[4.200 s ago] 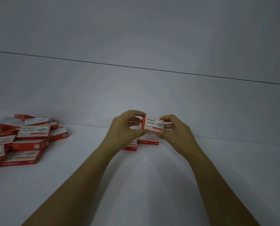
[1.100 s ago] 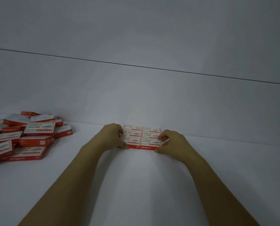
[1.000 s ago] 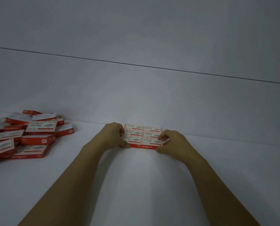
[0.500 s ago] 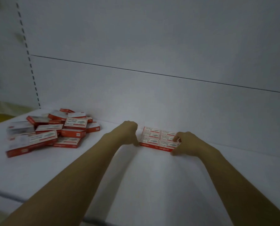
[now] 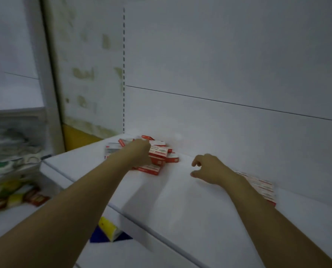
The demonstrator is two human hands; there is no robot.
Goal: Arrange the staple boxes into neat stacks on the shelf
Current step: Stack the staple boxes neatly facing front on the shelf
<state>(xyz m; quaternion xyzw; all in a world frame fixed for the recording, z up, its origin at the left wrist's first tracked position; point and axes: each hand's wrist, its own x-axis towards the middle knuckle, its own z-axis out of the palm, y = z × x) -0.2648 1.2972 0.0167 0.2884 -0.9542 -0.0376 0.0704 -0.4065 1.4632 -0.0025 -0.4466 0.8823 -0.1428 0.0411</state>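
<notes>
Red staple boxes (image 5: pixel 158 152) heaped at left hand (image 5: pixel 141 151), grip unclear; right hand (image 5: pixel 209 169) relaxed, empty.

The left hand (image 5: pixel 141 150) hides its grip among loose boxes (image 5: pixel 159 151); neat stack (image 5: pixel 262 187) is blurred

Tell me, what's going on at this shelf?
A person is tidying a white shelf. Their left hand is at the loose pile of red staple boxes; whether it grips one is unclear. The right hand hovers empty and loosely curled, left of the neat block of boxes.
</notes>
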